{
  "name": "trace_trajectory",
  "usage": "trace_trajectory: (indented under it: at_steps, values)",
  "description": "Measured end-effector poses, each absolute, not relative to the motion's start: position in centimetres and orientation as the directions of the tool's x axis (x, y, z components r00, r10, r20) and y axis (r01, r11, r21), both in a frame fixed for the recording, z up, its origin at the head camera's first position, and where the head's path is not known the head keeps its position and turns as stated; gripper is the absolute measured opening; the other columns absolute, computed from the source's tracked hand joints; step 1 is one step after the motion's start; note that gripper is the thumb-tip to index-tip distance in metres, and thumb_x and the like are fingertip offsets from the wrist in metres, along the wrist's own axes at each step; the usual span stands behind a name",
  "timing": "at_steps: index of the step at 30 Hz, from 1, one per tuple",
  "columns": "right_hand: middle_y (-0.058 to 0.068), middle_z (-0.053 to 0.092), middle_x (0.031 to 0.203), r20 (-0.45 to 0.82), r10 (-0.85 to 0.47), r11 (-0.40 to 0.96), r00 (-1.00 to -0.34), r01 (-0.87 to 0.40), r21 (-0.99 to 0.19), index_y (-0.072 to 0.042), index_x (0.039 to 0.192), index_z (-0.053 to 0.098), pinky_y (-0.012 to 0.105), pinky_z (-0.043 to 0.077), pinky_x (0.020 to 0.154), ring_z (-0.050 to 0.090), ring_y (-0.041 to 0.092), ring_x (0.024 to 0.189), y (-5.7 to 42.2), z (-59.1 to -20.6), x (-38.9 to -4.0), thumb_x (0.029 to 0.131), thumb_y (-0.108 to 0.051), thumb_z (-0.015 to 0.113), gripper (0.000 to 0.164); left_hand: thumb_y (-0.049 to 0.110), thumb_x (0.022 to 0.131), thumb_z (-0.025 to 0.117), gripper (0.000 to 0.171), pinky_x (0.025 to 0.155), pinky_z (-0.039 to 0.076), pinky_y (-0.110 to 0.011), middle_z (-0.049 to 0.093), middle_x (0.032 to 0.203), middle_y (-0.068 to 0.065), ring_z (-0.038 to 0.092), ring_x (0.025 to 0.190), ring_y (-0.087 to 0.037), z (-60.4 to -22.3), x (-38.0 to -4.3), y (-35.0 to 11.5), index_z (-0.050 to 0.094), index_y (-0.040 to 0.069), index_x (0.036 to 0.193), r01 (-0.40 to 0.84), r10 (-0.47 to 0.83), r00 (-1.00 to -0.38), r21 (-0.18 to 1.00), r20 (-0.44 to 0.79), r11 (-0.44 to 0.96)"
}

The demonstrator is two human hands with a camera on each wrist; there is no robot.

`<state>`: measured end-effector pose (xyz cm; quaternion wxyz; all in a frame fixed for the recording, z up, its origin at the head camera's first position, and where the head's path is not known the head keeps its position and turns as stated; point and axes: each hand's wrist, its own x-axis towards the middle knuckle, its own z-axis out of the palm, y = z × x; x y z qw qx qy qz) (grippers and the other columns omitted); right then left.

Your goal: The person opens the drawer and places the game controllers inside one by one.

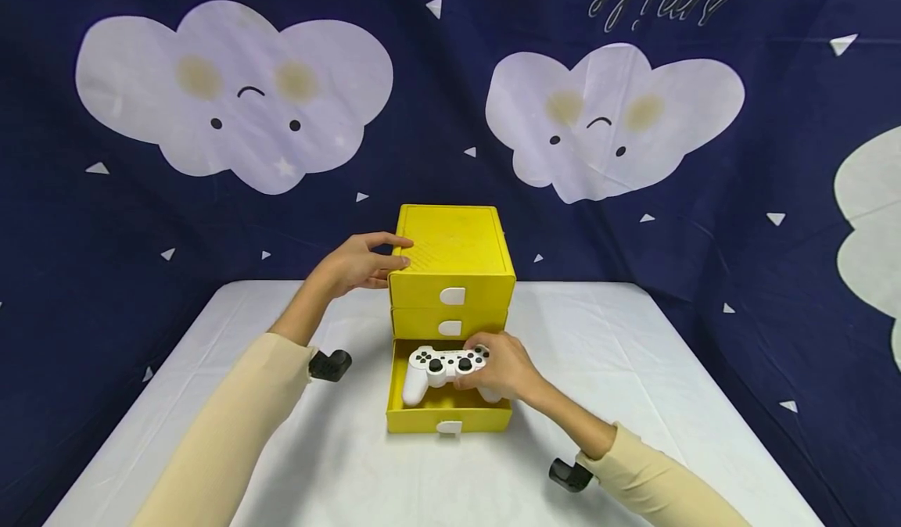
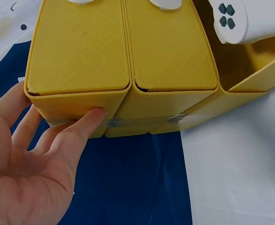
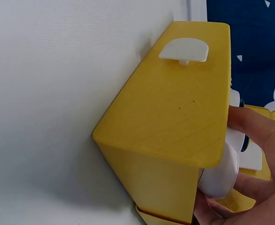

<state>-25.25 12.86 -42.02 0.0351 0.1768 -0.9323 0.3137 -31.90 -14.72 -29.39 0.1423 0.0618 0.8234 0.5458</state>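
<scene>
A yellow three-drawer box (image 1: pixel 454 238) stands on the table, its bottom drawer (image 1: pixel 415 420) pulled out and the upper two closed. A white game controller (image 1: pixel 420 378) is in that open drawer, its buttons facing up. My right hand (image 1: pixel 503 367) grips the controller's right side, thumb and fingers around it; in the right wrist view the drawer front hides part of it. My left hand (image 1: pixel 359 265) rests against the box's upper left side, fingertips on the top edge. In the left wrist view its fingers (image 2: pixel 88 123) lie straight along the side wall.
A white cloth covers the table (image 1: pixel 338 464). Behind it hangs a dark blue curtain (image 1: pixel 436 120) with cloud prints. White tabs (image 1: pixel 452 296) serve as drawer handles. A black wrist device (image 1: pixel 331 365) sits at each sleeve.
</scene>
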Motion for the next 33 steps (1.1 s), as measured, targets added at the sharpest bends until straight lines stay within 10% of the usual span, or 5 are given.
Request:
trace_trajectory:
  at_steps: [33]
  values:
    - [0.002,0.063,0.090,0.193,-0.343,0.782,-0.919,-0.394,-0.483,-0.013,0.104,0.073,0.028,0.043,0.067,0.050,0.014,0.081,12.2,-43.4,-24.7,0.063,-0.033,0.098,0.052,0.025,0.097,0.072,0.051,0.101,0.056,-0.043,0.054,0.147,-0.010,0.066,0.110,-0.025,-29.4,-31.9,-14.8,0.056,0.022,0.146,-0.052,0.259,-0.952,0.919,-0.164,0.392]
